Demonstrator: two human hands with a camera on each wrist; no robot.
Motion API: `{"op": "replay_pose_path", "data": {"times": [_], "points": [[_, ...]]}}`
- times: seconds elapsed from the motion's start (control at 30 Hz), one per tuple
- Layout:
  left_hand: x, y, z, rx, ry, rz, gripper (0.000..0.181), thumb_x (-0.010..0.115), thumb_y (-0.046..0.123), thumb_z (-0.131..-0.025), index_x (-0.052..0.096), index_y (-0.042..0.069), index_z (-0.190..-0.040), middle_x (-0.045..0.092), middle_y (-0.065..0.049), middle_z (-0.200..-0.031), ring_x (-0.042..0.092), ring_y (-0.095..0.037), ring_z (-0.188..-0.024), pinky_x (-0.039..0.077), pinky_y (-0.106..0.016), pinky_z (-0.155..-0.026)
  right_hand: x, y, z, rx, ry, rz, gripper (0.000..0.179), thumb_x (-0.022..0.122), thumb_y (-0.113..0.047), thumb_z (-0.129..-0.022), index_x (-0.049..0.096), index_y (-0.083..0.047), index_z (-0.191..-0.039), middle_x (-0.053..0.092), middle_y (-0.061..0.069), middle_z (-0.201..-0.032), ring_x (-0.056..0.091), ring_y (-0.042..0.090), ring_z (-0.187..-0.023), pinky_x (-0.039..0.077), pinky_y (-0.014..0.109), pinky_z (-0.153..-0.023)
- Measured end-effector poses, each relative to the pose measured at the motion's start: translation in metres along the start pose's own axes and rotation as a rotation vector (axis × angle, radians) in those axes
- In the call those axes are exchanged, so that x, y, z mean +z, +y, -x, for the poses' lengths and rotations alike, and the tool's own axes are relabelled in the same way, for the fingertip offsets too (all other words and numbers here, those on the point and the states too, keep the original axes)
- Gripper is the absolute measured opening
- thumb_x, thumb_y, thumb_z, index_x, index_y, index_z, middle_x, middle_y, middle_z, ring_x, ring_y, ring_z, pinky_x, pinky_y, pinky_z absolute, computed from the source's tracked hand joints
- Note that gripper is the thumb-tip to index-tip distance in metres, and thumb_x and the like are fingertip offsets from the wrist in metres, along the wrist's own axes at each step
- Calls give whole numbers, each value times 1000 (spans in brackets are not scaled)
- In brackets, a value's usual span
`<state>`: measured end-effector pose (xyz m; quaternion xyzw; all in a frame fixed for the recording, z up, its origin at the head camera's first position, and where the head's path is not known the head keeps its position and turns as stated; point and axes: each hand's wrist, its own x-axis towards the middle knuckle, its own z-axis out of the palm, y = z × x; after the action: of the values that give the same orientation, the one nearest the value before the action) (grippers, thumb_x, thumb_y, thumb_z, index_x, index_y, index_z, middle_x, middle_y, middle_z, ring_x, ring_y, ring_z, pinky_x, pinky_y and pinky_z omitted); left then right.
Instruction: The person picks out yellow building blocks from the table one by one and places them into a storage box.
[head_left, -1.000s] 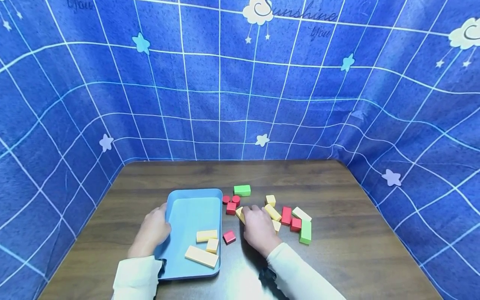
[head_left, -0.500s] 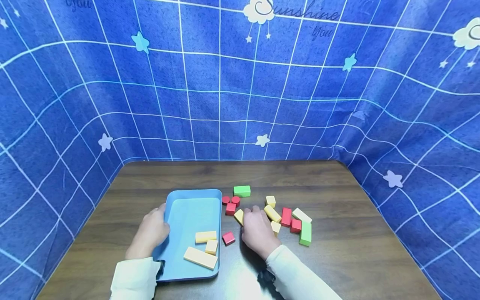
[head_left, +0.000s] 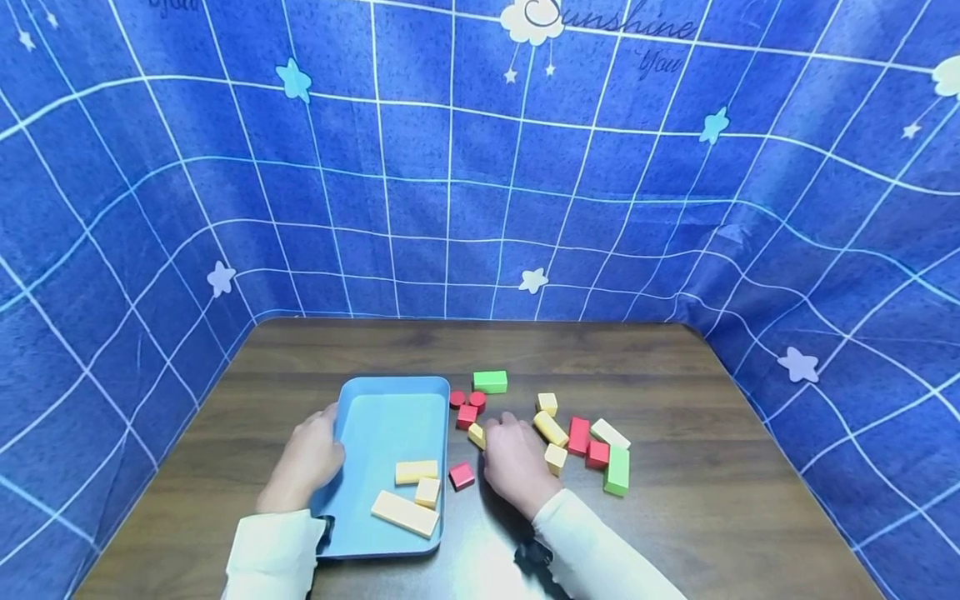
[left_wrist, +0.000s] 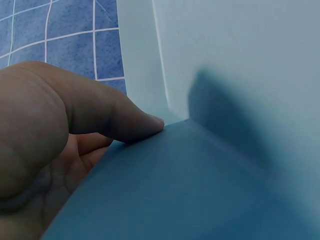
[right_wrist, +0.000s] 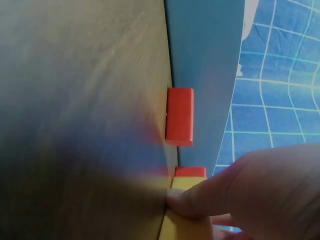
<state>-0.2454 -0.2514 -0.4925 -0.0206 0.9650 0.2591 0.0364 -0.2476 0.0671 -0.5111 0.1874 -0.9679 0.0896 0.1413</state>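
Along the left wall of the blue tray (head_left: 386, 421), my left hand (head_left: 315, 450) grips the rim, thumb on the inner side and the other fingers mostly hidden behind the wall. To the right of the tray, my right hand (head_left: 517, 458) grasps a yellow block (head_left: 476, 435) low at the wooden table (head_left: 675, 525), my thumb pressed to it and its far end showing past my fingers. Inside the tray, toward its near right corner, lie a yellow cylinder (head_left: 416, 472), a small yellow cube (head_left: 427, 492) and a long pale block (head_left: 405, 513). Between the tray and my right hand sits a red block (head_left: 462, 476); farther off, two red discs (head_left: 477, 402) and a red cube (head_left: 467, 417) cluster near the tray's right wall, with a green block (head_left: 490, 382) just beyond them. Right of my right hand spreads a looser group of yellow, red, pale and green pieces, the taller green piece (head_left: 617, 469) nearest the right. Behind the table hangs a blue cloth (head_left: 480, 208) with white grid lines.
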Motion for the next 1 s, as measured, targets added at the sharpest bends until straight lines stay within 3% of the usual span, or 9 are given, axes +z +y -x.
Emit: {"op": "replay_pose_path", "data": {"times": [0.3, 0.5, 0.77, 1.0], "points": [[-4, 2, -2, 4, -1, -5, 65, 49, -2, -96, 27, -11, -157, 39, -39, -153, 39, -58, -141, 37, -72, -112, -2, 0, -1, -13, -3, 17, 13, 78, -19, -84, 72, -7, -86, 66, 7, -79, 65, 27, -69, 56, 42, -65], [-5, 2, -3, 3, -4, 1, 66, 49, -2, -96, 27, -12, -157, 39, -40, -153, 40, -57, -140, 36, -72, -113, -3, -3, -2, 36, -16, 33, 24, 76, -29, -89, 66, -8, -90, 65, 8, -78, 68, 27, -71, 54, 42, -59], [-4, 2, -1, -1, -15, 4, 66, 49, -3, -96, 26, -13, -157, 37, -40, -154, 38, -59, -141, 36, -72, -112, 2, -3, 0, 59, -11, -20, 27, 68, -32, -97, 54, -9, -94, 61, 7, -62, 65, 29, -56, 52, 43, -51], [-1, 0, 0, 0, -16, 7, 65, 49, -3, -96, 27, -14, -156, 38, -40, -154, 39, -58, -141, 36, -72, -112, 0, -5, -2, 90, 4, -77, 28, 70, -33, -97, 58, -8, -95, 56, 2, -65, 63, 25, -57, 51, 41, -50]]}}
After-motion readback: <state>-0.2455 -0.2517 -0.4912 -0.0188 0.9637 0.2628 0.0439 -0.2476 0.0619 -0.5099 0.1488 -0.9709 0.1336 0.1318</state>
